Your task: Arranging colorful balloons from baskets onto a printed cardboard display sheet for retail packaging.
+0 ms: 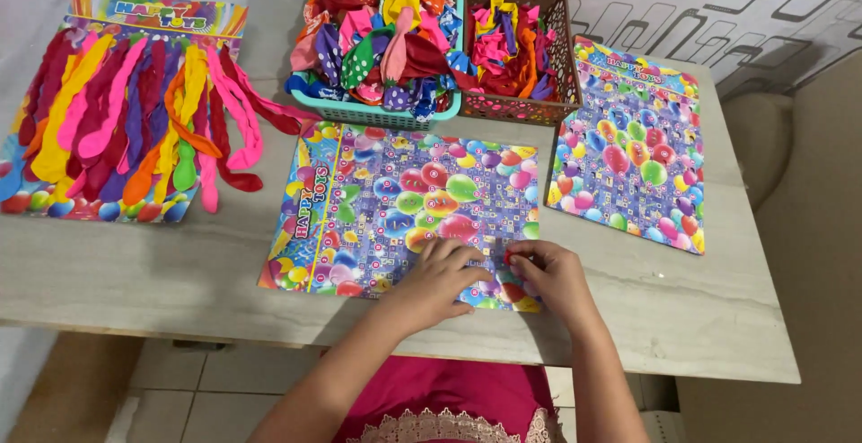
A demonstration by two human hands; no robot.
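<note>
Head view shows both hands on the middle balloon card (395,205) on the worktop (135,272), the right hand (549,274) pinching a small red balloon (514,257) at its lower edge, the left hand (440,277) pressing flat with fingers spread.

Bright, even light; soft shadows; slight blur.

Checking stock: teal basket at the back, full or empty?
Full. The teal basket is heaped above its rim with deflated balloons, many polka-dotted; some hang over the front edge.
</note>
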